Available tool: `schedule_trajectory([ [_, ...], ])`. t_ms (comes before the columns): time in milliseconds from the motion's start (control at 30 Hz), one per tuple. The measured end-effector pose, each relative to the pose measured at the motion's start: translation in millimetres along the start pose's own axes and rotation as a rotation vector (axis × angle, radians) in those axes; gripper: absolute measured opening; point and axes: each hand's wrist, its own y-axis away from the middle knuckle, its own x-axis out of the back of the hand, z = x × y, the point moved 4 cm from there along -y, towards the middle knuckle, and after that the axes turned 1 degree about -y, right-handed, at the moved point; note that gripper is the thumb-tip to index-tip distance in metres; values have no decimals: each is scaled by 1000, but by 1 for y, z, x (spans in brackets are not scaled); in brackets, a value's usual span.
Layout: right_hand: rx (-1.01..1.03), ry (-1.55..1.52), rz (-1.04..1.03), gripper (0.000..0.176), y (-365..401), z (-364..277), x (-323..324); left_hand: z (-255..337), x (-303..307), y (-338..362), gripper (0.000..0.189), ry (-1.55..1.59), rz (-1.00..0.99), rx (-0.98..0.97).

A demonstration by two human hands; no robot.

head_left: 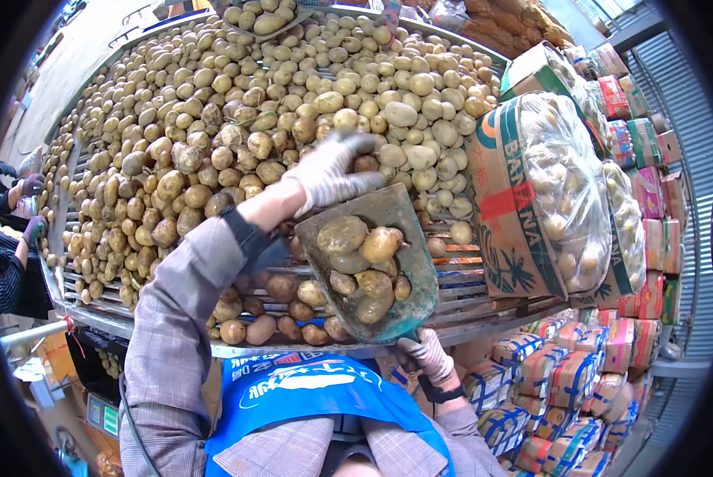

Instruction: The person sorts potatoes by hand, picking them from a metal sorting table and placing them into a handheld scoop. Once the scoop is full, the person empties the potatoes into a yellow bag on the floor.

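Note:
My right hand [429, 358], in a striped glove with dark fingertips, is closed round the handle end of a green, dirt-stained scoop [420, 278] at the table's near edge. Several brown potatoes [374, 288] lie in the scoop's pan. My left hand [336, 171], in a pale striped glove, reaches over the heap just beyond the scoop's far edge. Its fingers are spread and partly blurred, with potatoes beneath and around them. The large heap of potatoes [173, 187] covers most of the slatted table [460, 278].
To the right, a banana carton [503, 199] holds plastic-wrapped potatoes. Strapped cartons [563, 374] are stacked below right. Another person's gloved hands [34, 207] are at the table's left end. A scale with a display [103, 415] stands lower left. A filled scoop [265, 20] shows at the far edge.

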Motion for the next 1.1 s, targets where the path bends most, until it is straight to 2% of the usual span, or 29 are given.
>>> schedule_trajectory([
  [33, -11, 4, -6, 28, -1, 1, 1, -16, 5, -11, 76, -355, 93, 153],
  [100, -33, 15, -13, 28, -2, 1, 3, -53, 0, -32, 83, -570, -26, 257],
  [200, -54, -24, 64, 26, -1, -7, -3, -68, -11, -46, 88, -496, -24, 265],
  [233, -45, -35, 54, 27, -2, -6, -5, -69, -15, -49, 90, -564, -5, 242],
  [300, -30, -51, 33, 28, -3, -4, -4, -72, -17, -50, 88, -672, 1, 123],
  [400, -59, -13, 50, 31, -7, -3, -2, -58, -14, -50, 79, -743, -123, 172],
  [500, -80, 7, 58, 33, -7, -4, 0, -67, -26, -64, 70, -502, -179, 244],
  [533, -71, 11, 65, 34, -9, -6, 1, -70, -30, -64, 65, -553, -93, 218],
  [600, -83, 58, 83, 35, -12, -9, 2, -79, -29, -69, 65, -495, -81, 231],
  [633, -85, 22, 74, 27, -12, -7, 4, -82, -29, -71, 64, -465, -73, 237],
  [700, -63, 52, 78, 27, -14, -3, 9, -77, -19, -70, 62, -355, -89, 303],
  [767, -58, 35, 80, 27, -11, -3, 11, -70, -5, -57, 62, -122, 72, 290],
  [800, -63, 20, 81, 27, -7, 0, 10, -58, -1, -45, 62, -79, 112, 183],
  [833, -57, 39, 93, 30, -4, -2, 6, -20, 9, -23, 61, -42, 87, 114],
  [900, -52, 82, 114, 37, 5, -11, -2, 27, 0, 19, 60, -220, 46, 41],
  [967, -14, 149, 103, 35, 9, -12, -2, 52, -28, 57, 66, -321, -106, 7],
  [1000, 15, 192, 90, 35, 13, -9, -1, 54, -44, 77, 66, -282, -13, -125],
  [1033, 47, 233, 79, 34, 17, -5, 1, 59, -56, 92, 67, -414, 18, -160],
  [1100, -81, 227, 66, 28, 29, 15, 10, 64, -69, 112, 67, -336, -6, -125],
])
